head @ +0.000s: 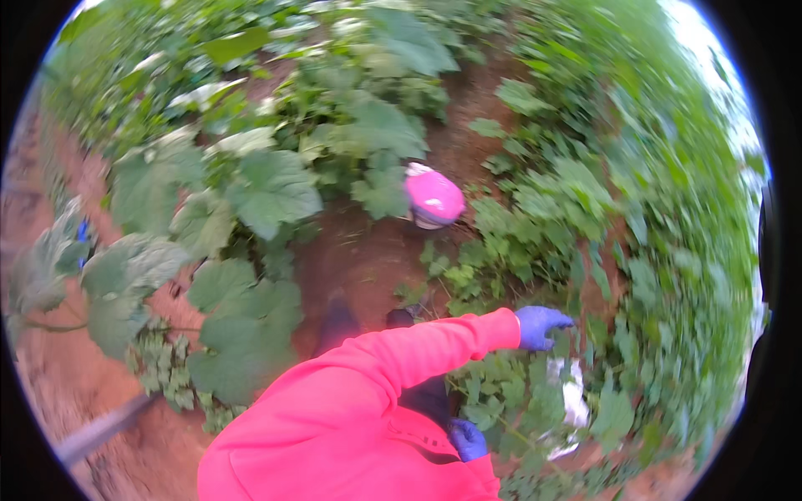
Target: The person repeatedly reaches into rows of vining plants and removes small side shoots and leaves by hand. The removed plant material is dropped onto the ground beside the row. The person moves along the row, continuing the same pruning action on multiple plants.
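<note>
My left hand (pixel 542 327), in a blue-violet glove, reaches right over leafy vines (pixel 501 382). Its fingers are spread a little, and nothing shows between them. White crumpled scraps (pixel 574 401), perhaps plastic or paper, lie among the leaves below it in the picture. My right hand (pixel 468 439), gloved alike, is bent close to the front of my pink sweatshirt (pixel 338 407). Its fingers are partly hidden, so its hold is unclear. Farther up, a rounded bright pink item (pixel 435 197) with a pale lower part rests on the soil, away from both hands.
Large-leaved plants (pixel 269 188) crowd the left and top, and dense, blurred foliage (pixel 677 250) stands at the right. Reddish soil (pixel 382 263) runs between them near my feet. A grey bar (pixel 106 429) lies at lower left; a small blue item (pixel 83 241) shows among leaves.
</note>
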`<state>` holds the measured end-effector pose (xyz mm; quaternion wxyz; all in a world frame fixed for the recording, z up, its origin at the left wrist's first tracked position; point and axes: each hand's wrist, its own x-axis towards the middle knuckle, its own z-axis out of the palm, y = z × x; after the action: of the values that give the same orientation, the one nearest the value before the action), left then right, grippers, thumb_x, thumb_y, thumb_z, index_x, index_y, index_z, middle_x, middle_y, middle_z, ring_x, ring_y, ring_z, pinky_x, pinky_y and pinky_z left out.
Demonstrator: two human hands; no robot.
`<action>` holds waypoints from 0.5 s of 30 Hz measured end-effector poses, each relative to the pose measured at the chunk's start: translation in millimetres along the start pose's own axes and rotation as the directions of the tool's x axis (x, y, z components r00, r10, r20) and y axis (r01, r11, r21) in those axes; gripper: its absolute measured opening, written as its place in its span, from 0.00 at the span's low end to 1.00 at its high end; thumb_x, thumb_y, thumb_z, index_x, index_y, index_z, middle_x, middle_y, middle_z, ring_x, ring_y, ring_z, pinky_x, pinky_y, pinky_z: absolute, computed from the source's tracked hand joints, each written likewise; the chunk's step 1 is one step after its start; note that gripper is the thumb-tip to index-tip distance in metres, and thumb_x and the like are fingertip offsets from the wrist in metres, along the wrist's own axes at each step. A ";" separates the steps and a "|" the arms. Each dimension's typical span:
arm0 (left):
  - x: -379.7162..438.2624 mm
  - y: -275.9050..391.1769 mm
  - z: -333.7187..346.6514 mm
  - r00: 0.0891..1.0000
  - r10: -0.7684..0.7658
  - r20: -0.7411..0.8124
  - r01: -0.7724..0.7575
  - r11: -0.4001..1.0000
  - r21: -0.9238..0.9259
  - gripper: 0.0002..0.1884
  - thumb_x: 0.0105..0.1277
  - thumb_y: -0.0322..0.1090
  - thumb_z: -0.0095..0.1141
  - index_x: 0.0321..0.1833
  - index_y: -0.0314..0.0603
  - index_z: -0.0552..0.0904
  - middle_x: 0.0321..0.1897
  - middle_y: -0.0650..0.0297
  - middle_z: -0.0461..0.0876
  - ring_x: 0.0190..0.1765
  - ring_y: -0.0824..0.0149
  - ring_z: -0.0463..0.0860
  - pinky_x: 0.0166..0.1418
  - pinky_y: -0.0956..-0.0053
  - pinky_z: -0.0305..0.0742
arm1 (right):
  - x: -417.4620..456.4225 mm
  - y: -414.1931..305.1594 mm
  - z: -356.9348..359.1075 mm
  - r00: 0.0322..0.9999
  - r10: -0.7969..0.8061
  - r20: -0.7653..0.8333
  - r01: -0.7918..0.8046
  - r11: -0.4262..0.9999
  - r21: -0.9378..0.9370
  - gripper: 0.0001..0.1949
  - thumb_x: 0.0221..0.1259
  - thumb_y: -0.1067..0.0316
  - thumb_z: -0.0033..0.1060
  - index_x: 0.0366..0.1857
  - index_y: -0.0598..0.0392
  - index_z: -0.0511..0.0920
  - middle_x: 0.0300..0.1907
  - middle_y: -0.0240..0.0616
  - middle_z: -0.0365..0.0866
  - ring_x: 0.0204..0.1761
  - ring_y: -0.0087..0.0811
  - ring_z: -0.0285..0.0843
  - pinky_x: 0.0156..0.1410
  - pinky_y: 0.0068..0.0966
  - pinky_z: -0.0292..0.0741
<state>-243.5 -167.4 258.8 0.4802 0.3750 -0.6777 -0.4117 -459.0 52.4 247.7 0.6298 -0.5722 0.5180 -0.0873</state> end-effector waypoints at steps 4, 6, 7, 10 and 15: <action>-45.5 -11.9 -80.6 0.878 -0.359 -0.317 0.394 0.918 0.051 0.15 0.58 0.39 0.50 0.47 0.47 0.80 0.37 0.57 0.83 0.43 0.53 0.81 0.47 0.61 0.75 | 38.1 -63.4 24.3 0.942 0.333 0.044 -0.334 0.914 0.233 0.20 0.62 0.73 0.50 0.59 0.58 0.66 0.25 0.38 0.78 0.17 0.24 0.73 0.23 0.19 0.70; -77.0 -3.2 -119.5 0.781 -0.495 -0.380 0.529 0.848 -0.019 0.14 0.59 0.38 0.51 0.46 0.47 0.81 0.39 0.56 0.83 0.43 0.54 0.81 0.47 0.62 0.76 | 69.0 -112.3 40.0 0.955 0.287 0.073 -0.295 0.943 0.156 0.19 0.63 0.72 0.49 0.59 0.58 0.66 0.25 0.37 0.78 0.17 0.23 0.73 0.23 0.18 0.70; -92.6 8.6 -136.4 0.733 -0.529 -0.428 0.576 0.817 -0.023 0.13 0.59 0.38 0.51 0.45 0.46 0.81 0.39 0.56 0.83 0.43 0.54 0.82 0.47 0.63 0.76 | 82.0 -135.2 47.5 0.961 0.260 0.092 -0.269 0.956 0.120 0.19 0.63 0.72 0.48 0.59 0.59 0.66 0.25 0.37 0.78 0.18 0.22 0.73 0.23 0.17 0.69; -137.6 9.1 -154.5 0.671 -0.512 -0.536 0.587 0.809 -0.038 0.13 0.59 0.39 0.52 0.45 0.46 0.81 0.37 0.55 0.83 0.42 0.55 0.82 0.47 0.63 0.76 | 143.8 -164.7 76.6 0.983 0.077 0.166 -0.092 0.993 0.080 0.18 0.64 0.71 0.46 0.57 0.61 0.67 0.25 0.37 0.78 0.18 0.22 0.73 0.22 0.17 0.69; -182.0 45.6 -190.0 0.584 -0.581 -0.567 0.717 0.697 0.024 0.11 0.61 0.36 0.51 0.44 0.45 0.81 0.36 0.55 0.83 0.40 0.55 0.83 0.47 0.65 0.76 | 251.0 -205.2 124.9 0.900 -0.124 0.417 0.092 0.991 0.095 0.09 0.63 0.69 0.52 0.44 0.60 0.75 0.25 0.36 0.79 0.19 0.24 0.75 0.25 0.18 0.72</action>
<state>-19.5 -23.3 276.3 0.4064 0.7513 -0.3817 -0.3531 -153.4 -113.0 251.5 0.7414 -0.5821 0.3334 -0.0150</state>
